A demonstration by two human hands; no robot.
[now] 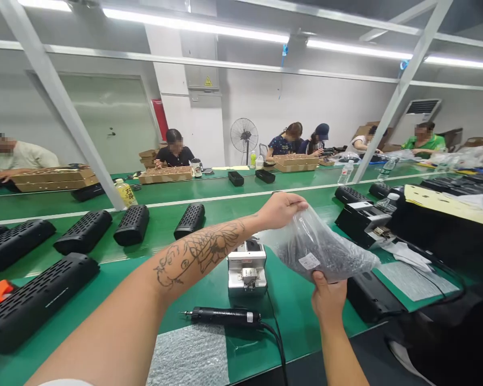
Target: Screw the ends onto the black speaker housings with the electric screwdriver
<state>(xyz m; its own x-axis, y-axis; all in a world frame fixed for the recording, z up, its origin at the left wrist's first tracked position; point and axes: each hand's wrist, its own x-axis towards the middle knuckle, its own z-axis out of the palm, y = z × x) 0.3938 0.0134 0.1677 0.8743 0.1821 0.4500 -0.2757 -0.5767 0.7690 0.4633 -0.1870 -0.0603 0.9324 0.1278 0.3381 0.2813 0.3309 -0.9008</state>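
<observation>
A clear plastic bag (326,249) full of small dark pieces, with a white label on its side, hangs tilted over the bench. My left hand (280,209) pinches the bag's gathered top edge. From below, my right hand (329,292) supports the bag, thumb pressed against its front; the other fingers are hidden. Behind and left of the bag stands a small silver and black screw feeder (247,268). In front of the feeder lies a black electric screwdriver (225,316), bit pointing left and cable running down the bench edge.
Black perforated housings (36,305) stand along the left of the green bench (137,279). Bubble wrap (189,356) lies at the front. Another screw feeder (362,220) and a large black box (443,236) are at right. Several co-workers (175,153) sit across the line.
</observation>
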